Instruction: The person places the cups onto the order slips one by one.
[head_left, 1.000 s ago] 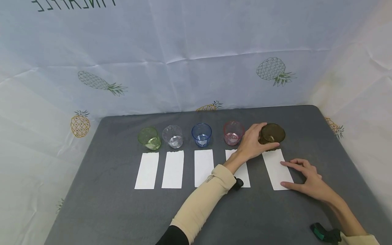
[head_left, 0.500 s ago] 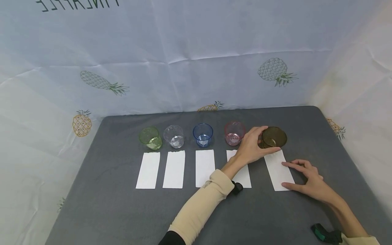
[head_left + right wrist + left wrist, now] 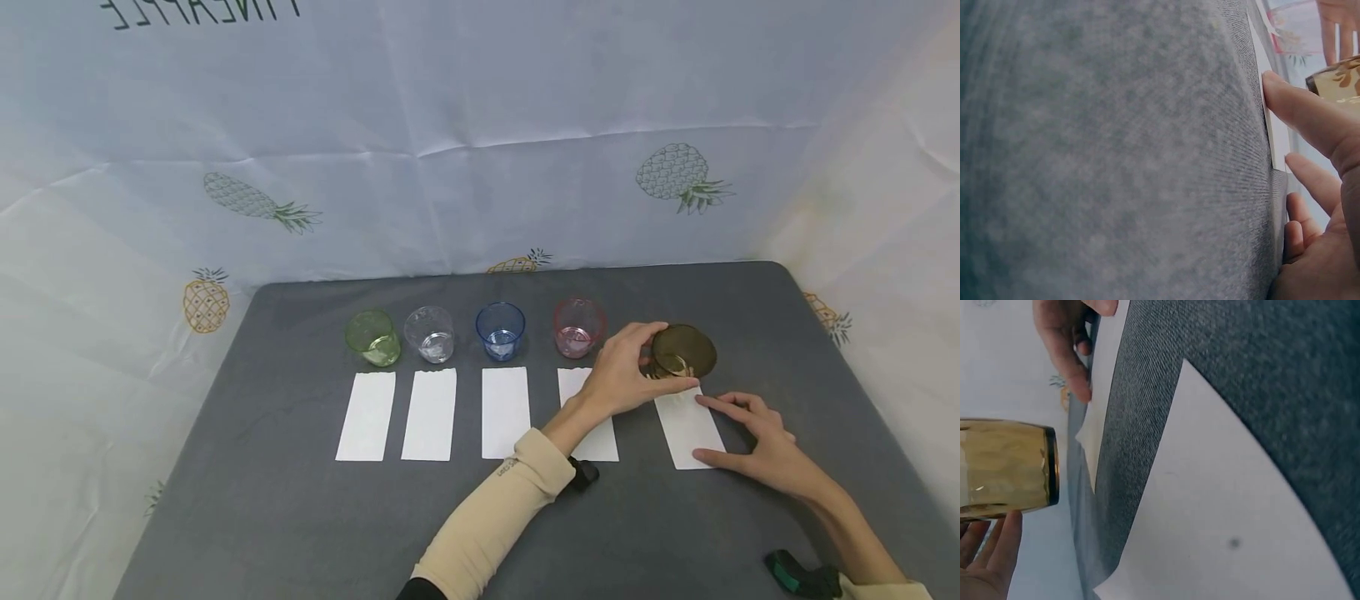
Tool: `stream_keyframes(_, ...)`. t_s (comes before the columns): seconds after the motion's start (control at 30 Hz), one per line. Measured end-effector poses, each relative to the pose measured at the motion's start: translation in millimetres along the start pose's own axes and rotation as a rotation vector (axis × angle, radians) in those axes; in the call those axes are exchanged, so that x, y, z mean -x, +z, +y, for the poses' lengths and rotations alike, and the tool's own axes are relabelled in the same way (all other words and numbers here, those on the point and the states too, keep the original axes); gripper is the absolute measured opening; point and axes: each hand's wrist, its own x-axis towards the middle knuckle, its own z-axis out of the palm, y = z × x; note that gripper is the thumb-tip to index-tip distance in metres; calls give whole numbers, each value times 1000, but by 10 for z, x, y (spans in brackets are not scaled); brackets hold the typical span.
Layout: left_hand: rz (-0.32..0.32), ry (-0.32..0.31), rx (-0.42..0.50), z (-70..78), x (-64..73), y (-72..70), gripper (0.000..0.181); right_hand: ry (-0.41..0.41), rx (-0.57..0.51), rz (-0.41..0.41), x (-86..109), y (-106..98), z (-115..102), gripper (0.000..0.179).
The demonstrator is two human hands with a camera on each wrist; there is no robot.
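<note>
Nearest me, the right hand (image 3: 761,442) rests loose fingers on a white rectangular paper strip (image 3: 684,429); at its eleven o'clock the left hand (image 3: 624,371) grasps a brown translucent glass tumbler (image 3: 684,350), visibly clear of the grey worktop (image 3: 285,508) only from the left wrist.

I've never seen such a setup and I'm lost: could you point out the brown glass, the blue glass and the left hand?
Brown glass (image 3: 1009,467), left wrist view: its side wall.
Blue glass (image 3: 500,333), head view: middle of its body.
Left hand (image 3: 622,372), head view: back of the hand.
</note>
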Motion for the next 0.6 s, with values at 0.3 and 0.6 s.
stream_keyframes(0.3, -15, 38, -86, 88, 104, 52, 80, 41, 6, -26, 8, -17, 18, 84)
stream_keyframes(0.6, -68, 37, -42, 111, 208, 150, 80, 88, 15, -47, -4, -13, 26, 86)
